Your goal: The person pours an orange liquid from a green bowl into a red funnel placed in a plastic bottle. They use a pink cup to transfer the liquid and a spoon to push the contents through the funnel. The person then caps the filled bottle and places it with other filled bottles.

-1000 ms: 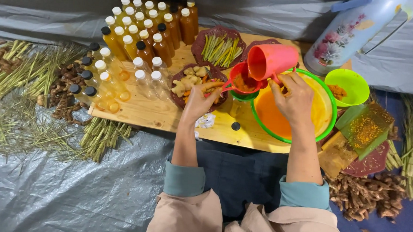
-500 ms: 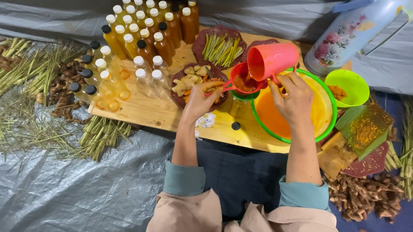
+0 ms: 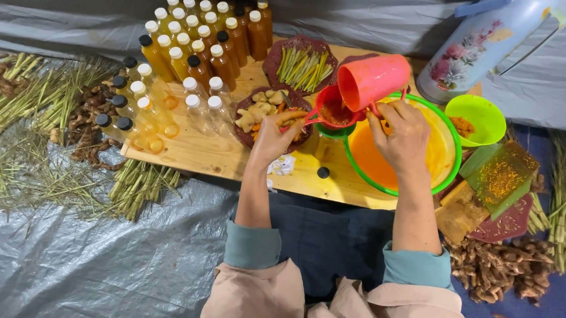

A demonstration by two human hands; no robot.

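My right hand point(image 3: 400, 134) grips the handle of a pink plastic jug point(image 3: 372, 80), tipped over so orange liquid runs into a small red strainer funnel point(image 3: 334, 109). My left hand point(image 3: 272, 138) holds the red handle of that funnel, which sits on a green funnel over a bottle point(image 3: 326, 142) on the wooden board point(image 3: 193, 151). Right beside it stands a green-rimmed basin point(image 3: 446, 177) with orange liquid inside.
Several capped bottles point(image 3: 192, 51) of yellow and amber liquid stand at the board's left. Two dark plates hold sliced roots point(image 3: 253, 115) and lemongrass sticks point(image 3: 301, 66). A floral flask point(image 3: 482, 47), a lime bowl point(image 3: 482, 118), a loose black cap point(image 3: 323, 173), lemongrass bundles and roots lie around.
The pink jug has tilted slightly further over the red funnel. Both hands stay in nearly the same place.
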